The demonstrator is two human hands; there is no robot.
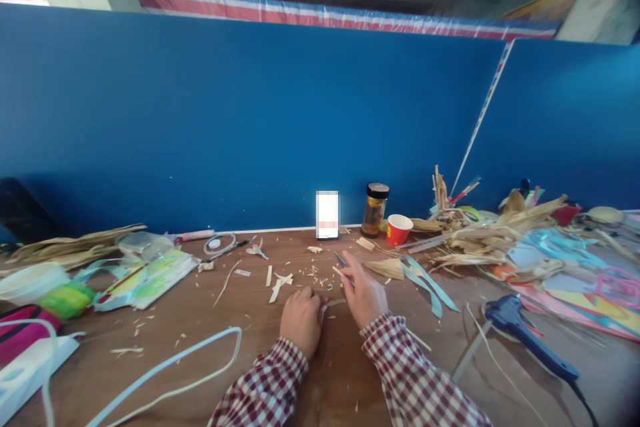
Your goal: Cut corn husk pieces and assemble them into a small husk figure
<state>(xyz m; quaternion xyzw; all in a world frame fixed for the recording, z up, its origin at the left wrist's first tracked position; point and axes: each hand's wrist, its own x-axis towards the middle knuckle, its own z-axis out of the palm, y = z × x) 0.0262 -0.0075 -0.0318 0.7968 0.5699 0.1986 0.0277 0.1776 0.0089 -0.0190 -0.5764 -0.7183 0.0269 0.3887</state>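
Note:
My left hand (302,320) rests on the brown table with its fingers curled in. Whatever those fingers may hold is hidden, though a thin pale strip (334,302) shows beside them. To its right, my right hand (364,292) is closed around a thin pale stick (339,271). A dark grey pointed tip (341,258) juts out above the same fingers; its kind cannot be made out. Small pale shavings (314,273) lie scattered just beyond both hands. Left of them is a little pile of short, pale cut strips (281,285).
A lit phone (327,217) stands against the blue partition (250,120). Beside it are a dark-lidded jar (374,212) and a red paper cup (399,231). A blue glue gun (533,337) lies right, below dried husks (525,223). A white cable (170,363) loops at left.

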